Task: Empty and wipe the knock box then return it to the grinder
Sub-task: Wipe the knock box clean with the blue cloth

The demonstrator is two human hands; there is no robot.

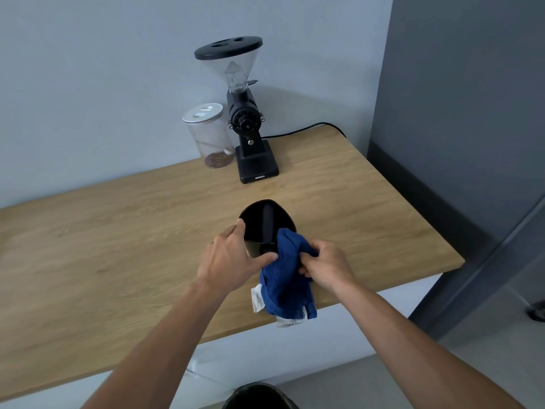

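Note:
The black knock box [262, 222] is tilted with its open mouth facing me, its knock bar visible inside, above the wooden table [118, 237]. My left hand [233, 258] grips its near left rim and side. My right hand [327, 265] holds a blue cloth [284, 278], bunched up, with one end pressed into the box's right inner edge and the rest hanging down. The black grinder [250, 128], with a clear hopper and black lid, stands at the back of the table by the wall.
A clear jar [211, 137] with a white lid and a few beans stands left of the grinder. The grinder's black cord [306, 129] runs right along the wall. A dark bin [259, 397] sits on the floor below me. The table's right edge meets a grey wall.

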